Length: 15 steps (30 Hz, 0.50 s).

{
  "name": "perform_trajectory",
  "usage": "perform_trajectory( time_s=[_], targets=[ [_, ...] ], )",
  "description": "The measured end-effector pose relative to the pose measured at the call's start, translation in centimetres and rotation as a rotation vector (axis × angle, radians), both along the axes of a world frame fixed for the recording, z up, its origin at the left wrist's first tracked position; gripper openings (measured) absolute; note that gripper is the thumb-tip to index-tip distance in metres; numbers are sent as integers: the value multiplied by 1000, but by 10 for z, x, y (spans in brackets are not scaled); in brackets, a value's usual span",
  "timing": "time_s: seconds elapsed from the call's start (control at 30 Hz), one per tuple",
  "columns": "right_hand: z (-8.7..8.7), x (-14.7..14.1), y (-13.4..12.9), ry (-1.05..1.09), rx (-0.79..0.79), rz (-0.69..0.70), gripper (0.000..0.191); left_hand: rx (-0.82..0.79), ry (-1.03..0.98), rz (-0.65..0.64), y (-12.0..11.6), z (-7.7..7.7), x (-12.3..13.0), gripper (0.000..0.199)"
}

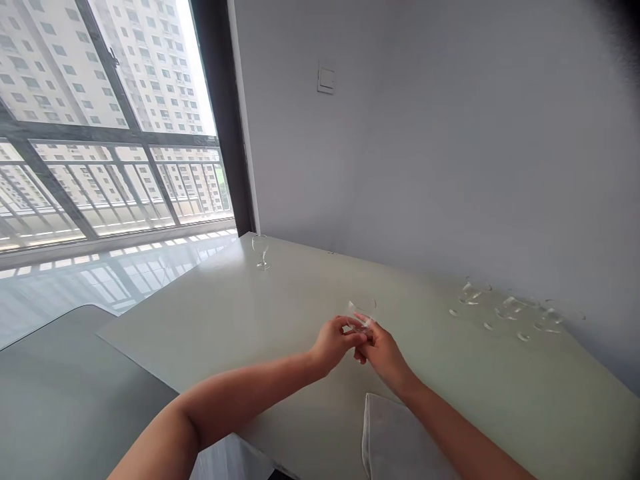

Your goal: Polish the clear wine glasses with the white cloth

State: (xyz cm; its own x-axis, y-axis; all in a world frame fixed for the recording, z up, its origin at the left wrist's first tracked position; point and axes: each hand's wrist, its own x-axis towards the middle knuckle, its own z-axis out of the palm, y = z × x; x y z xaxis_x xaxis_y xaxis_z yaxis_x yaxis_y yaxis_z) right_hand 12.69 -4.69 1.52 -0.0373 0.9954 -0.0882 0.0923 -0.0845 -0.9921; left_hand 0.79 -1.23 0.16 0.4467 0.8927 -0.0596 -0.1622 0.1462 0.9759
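A clear glass piece point(361, 315), thin and curved, with a round rim on top, too transparent for sure reading of its exact shape. Held just above the pale green tabletop point(215, 313), near the middle of the table. Pinched from both sides: left hand point(333, 343) closed, with fingers reaching across to the glass; right hand point(384, 353) also closed, gripping the lower part. Farther right, close to the grey wall point(450, 147), a scatter of clear glass shards point(506, 310) on the tabletop. Farther left, near the window point(115, 113), one upright stemmed glass point(261, 252). Below the hands, a grey cushion point(395, 440) at the table edge.
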Motion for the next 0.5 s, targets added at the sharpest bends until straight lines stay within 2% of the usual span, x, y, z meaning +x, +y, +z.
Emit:
perform_trajectory(
  time_s=[0.07, 0.1, 0.2, 0.23, 0.37, 0.43, 0.5],
  targets=[
    [8, 4, -3, -13, -20, 70, 58, 20, 57, 140, 18, -3, -20, 32],
    [12, 9, -6, -22, -40, 91, 55, 57, 100, 255, 30, -4, -34, 32],
    [17, 38, -18, -56, -108, 70, 44, 216, 298, 606, 76, -5, -92, 33],
    [16, 51, -22, -58, -132, 41, 43, 227, 330, 685, 92, -5, -113, 33],
    [4, 102, -39, 14, -223, -135, 42, 219, 431, 872, 145, -3, -183, 33],
    [-4, 119, -46, 82, -256, -214, 41, 209, 485, 931, 162, -5, -202, 31],
    [-10, 130, -50, 136, -276, -258, 41, 201, 538, 974, 173, -9, -210, 30]
  ],
)
